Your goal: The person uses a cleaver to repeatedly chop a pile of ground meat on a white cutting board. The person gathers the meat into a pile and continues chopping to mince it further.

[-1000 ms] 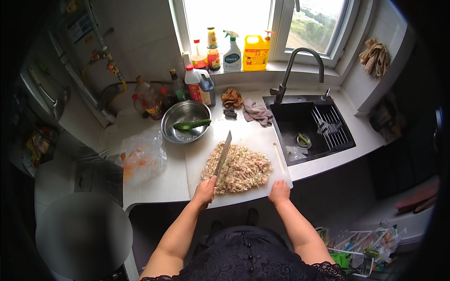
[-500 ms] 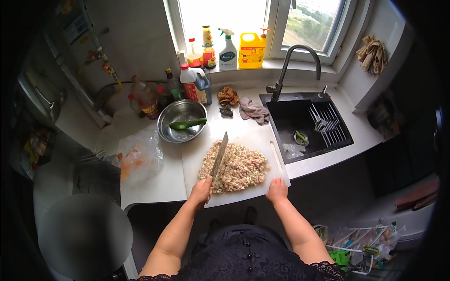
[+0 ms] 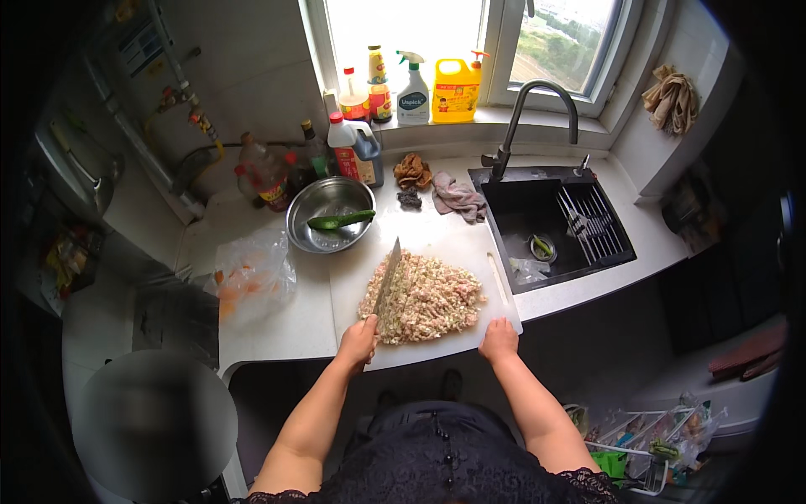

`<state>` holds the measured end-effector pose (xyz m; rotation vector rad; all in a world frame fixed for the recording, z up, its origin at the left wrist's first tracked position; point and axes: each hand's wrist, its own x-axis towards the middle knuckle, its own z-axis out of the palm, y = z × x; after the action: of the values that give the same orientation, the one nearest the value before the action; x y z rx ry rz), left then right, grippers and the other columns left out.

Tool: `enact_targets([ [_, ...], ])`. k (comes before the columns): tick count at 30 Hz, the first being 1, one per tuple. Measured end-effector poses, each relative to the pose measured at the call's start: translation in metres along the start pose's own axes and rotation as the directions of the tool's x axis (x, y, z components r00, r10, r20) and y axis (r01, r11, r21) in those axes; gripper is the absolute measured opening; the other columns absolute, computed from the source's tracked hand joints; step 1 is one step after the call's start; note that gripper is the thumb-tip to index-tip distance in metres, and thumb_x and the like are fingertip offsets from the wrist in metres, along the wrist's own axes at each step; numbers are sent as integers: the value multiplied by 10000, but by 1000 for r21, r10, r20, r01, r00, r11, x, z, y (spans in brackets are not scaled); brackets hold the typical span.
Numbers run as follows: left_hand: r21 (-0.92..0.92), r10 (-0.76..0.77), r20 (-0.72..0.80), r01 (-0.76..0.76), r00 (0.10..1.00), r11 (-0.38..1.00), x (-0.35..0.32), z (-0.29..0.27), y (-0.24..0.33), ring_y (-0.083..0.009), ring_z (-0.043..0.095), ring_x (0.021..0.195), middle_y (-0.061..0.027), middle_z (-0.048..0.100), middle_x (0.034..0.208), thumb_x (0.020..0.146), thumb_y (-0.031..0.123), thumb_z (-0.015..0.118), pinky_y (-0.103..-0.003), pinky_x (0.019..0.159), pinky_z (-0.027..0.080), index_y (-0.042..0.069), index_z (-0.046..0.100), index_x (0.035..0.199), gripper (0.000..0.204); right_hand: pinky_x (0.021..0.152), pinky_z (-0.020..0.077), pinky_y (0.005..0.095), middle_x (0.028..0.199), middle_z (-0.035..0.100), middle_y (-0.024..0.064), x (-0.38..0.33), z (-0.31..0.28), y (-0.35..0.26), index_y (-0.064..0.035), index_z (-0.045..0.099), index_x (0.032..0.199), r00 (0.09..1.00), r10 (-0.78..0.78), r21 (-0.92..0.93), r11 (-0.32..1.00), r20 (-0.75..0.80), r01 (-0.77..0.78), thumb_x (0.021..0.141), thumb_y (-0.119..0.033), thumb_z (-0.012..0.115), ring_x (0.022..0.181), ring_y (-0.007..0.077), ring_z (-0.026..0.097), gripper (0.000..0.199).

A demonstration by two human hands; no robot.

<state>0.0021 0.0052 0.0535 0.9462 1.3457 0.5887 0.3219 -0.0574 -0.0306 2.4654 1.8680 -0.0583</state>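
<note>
My left hand (image 3: pixel 358 342) is wrapped around the handle of a kitchen knife (image 3: pixel 389 281). Its long blade points away from me and stands edge-down at the left side of a heap of minced meat mixed with pale green bits (image 3: pixel 437 298). The heap lies on a white cutting board (image 3: pixel 495 290). My right hand (image 3: pixel 499 338) is closed over the board's near right corner, its fingertips partly hidden. Just beyond the board's far left corner, a steel bowl (image 3: pixel 302 239) holds a green cucumber-like vegetable (image 3: pixel 340 221).
A black sink (image 3: pixel 504 214) with a faucet (image 3: pixel 550 85) is at the right. Brown wrinkled stuff (image 3: pixel 412 171) and a greyish cloth (image 3: pixel 457 198) lie behind the board. Several bottles, including a blue-and-red jug (image 3: pixel 356 151), line the back. A plastic bag (image 3: pixel 256 273) rests at the left.
The knife has shifted slightly left across the heap, its blade now more upright. My right hand stays on the board's corner. The whole view has moved a little.
</note>
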Motion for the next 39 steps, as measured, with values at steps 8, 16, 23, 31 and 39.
enact_targets([
  [8,-81,4,-18,-5,1000,997,-9,-4,7,-97,369,353,15,402,505,932,491,432,-267,323,307,68,497,805,447,841,492,403,1124,566,206,-1,-4,0,16,568,1096,1000,-24,10,1000,7,24,733,-168,586,1037,317,554,408],
  [16,-68,-32,20,34,999,997,-9,0,2,-90,358,373,19,406,523,932,509,424,-252,346,299,90,480,825,436,931,441,392,1296,474,222,0,-11,-4,34,502,1219,989,25,15,999,145,-28,767,-194,583,1190,321,469,513],
  [23,-64,-85,41,88,995,994,-6,4,-7,-98,372,367,8,400,506,931,502,427,-267,334,301,69,487,810,453,930,443,386,1288,480,219,0,-15,-4,31,503,1216,988,17,10,1000,154,-19,770,-197,580,1182,320,474,507],
  [31,-44,-38,22,39,999,998,-12,3,-8,-93,362,377,12,410,535,938,489,421,-261,346,301,77,490,846,428,903,460,377,1257,497,208,4,-17,-5,23,510,1188,980,29,0,1000,196,-30,744,-216,618,1150,311,491,515],
  [39,-51,-56,-12,55,998,997,-11,3,-2,-97,373,377,9,415,538,942,482,414,-265,343,316,65,485,832,437,908,457,383,1283,479,215,4,-9,-2,19,532,1127,987,27,-8,1000,159,-26,747,-220,620,1161,310,486,457],
])
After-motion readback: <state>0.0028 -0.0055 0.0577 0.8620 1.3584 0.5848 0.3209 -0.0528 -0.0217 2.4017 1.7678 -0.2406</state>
